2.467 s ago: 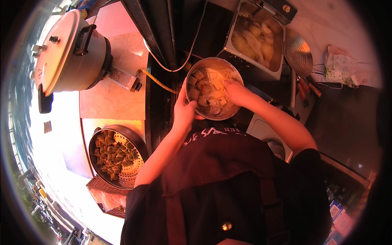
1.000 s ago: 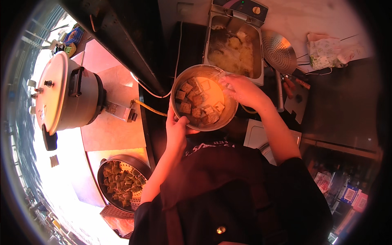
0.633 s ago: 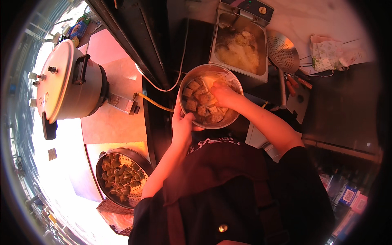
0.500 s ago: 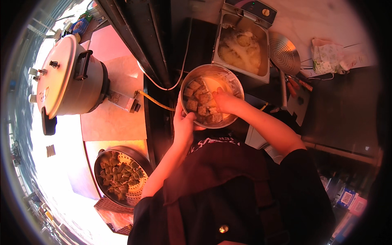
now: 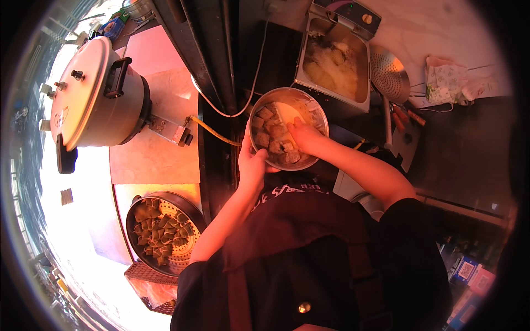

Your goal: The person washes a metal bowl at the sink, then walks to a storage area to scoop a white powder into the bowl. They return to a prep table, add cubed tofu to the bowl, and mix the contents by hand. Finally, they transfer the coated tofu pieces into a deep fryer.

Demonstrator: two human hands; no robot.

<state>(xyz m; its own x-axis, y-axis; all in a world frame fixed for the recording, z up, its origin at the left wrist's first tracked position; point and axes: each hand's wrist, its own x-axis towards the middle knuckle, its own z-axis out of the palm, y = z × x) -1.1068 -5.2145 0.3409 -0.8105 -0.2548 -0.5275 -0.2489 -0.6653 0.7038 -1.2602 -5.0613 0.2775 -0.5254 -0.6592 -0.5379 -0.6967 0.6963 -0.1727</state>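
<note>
A round metal bowl (image 5: pixel 322 107) is held in front of my body. My left hand (image 5: pixel 253 165) grips its left side, thumb near the rim. Brown cubes (image 5: pixel 270 128), possibly tofu, lie in it beside pale batter (image 5: pixel 288 112). My right hand (image 5: pixel 305 136) reaches into the bowl, its fingers bent together and dipping into the batter by the cubes. The batter and the hand hide the fingertips and anything between them. Just beyond the bowl stands a deep fryer (image 5: pixel 365 101) with pale, foaming pieces (image 5: pixel 334 69) in its oil.
A perforated skimmer (image 5: pixel 388 69) rests right of the fryer, near red-handled tools (image 5: pixel 398 122). On the left stand a large pressure cooker (image 5: pixel 91 105) and a steamer pan (image 5: pixel 194 212) of leaf-wrapped parcels (image 5: pixel 160 231). A yellow hose (image 5: pixel 215 133) runs towards the bowl side.
The whole view has turned slightly, so the fryer sits a little farther right and the cooker higher. My left hand still holds the bowl; my right hand stays inside it.
</note>
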